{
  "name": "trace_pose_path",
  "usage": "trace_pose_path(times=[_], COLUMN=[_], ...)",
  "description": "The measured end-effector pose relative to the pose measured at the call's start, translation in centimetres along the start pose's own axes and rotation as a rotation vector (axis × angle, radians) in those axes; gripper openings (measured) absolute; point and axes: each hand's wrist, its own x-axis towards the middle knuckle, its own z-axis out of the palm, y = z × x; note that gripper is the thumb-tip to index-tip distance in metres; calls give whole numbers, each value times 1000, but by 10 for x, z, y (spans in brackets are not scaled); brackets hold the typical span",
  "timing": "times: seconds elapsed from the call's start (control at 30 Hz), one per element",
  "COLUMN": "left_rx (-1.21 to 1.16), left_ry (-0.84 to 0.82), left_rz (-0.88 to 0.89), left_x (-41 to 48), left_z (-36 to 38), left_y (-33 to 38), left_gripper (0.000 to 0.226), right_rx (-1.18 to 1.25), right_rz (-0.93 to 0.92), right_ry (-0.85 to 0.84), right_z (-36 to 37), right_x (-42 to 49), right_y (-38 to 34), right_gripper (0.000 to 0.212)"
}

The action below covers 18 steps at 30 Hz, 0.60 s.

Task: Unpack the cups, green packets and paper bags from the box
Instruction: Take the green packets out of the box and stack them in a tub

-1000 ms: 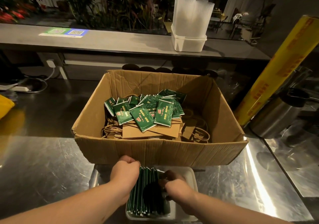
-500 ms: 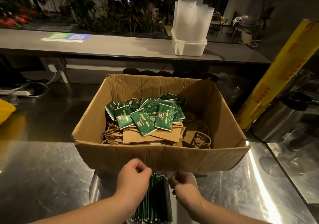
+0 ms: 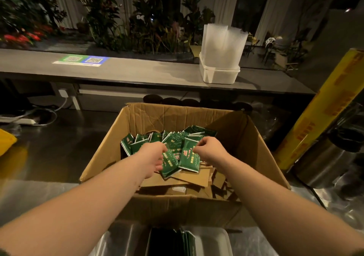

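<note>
While my left hand point(image 3: 154, 157) and right hand point(image 3: 209, 150) hang half curled over the packets point(image 3: 190, 158) in the box point(image 3: 254, 143), I cannot tell if they grip any, so next I should grab some.

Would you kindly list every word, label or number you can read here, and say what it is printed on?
The green packets: pale and red printing, too blurred to read.
The sheet on the far counter: two code squares, no legible words.
The yellow roll: orange printing, too blurred to read.
Nothing can be quoted.
</note>
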Motion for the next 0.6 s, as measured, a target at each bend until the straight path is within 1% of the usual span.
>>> trace_pose_path(times=[0.07, 0.1, 0.17, 0.27, 0.33, 0.37, 0.43, 0.47, 0.53, 0.57, 0.6], left_rx=[-26, -43, -69, -28, -3, 0, -32, -49, -59, -58, -52], left_ry=[41, 62, 62, 7, 7, 22, 36, 33, 24, 13, -6], left_rz=[-86, -104, -137, -204, -204, -206, -207, -200, -178, -171, -163], left_x=[18, 26, 35, 38, 43, 47, 54, 57, 61, 63, 63], left_z=[-4, -5, -6, -4, -3, -4, -4, -4, -3, -2, 0], left_y=[-4, -7, -12, -13, -13, -13, -13, -13, -12, -14, -14], left_gripper=[59, 64, 64, 59, 58, 58, 57, 55, 50, 51, 53], right_rx=[-15, -22, -38, -56, -85, -57, 38, 72, 148, 216, 310], right_rz=[121, 167, 226, 300, 324, 330, 360, 371, 373, 367, 367], right_ry=[45, 59, 63, 40, 43, 64, 100, 102, 85, 62, 29], right_z=[14, 20, 32, 46, 50, 51, 51, 52, 54, 57, 58], right_x=[30, 39, 51, 60, 65, 69, 74, 75, 75, 73, 72], right_y=[7, 10, 15, 22, 25, 25, 24, 24, 23, 23, 23], right_gripper=[24, 27, 30, 38, 36, 39, 51, 50, 39, 41, 48])
